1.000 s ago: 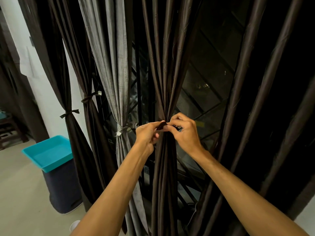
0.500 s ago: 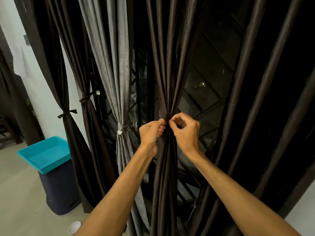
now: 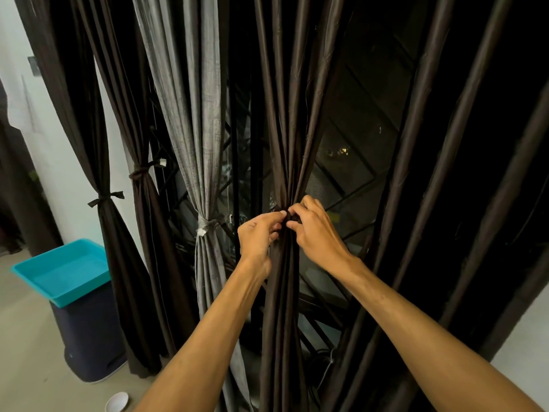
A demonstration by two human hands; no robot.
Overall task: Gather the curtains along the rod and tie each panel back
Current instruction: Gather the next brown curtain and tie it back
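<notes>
The brown panel [image 3: 282, 138] is a smooth, faintly glossy cloth. Its long rounded folds draw in from a wide spread above to a narrow waist, then fall straight in a tight bundle. At that waist a dark tie [image 3: 278, 209] wraps the folds (only a short bit of it shows between the fingers).

The left hand [image 3: 257, 236] sits at the panel's left side, thumb and forefinger curled in and pinching the tie. The right hand [image 3: 316, 233] meets it from the panel's right side, fingertips bent in and pinching the tie too, so the two hands nearly touch over the waist.

Left of the panel hangs a grey panel [image 3: 205, 120] of coarse, slubbed weave, cinched by a pale band [image 3: 206, 226]. Further left of the panel, a flat teal plastic tray [image 3: 62, 272] lies on a dark rounded bin [image 3: 89, 337]. Behind the panel run the black slanted bars of a grille [image 3: 350, 188].
</notes>
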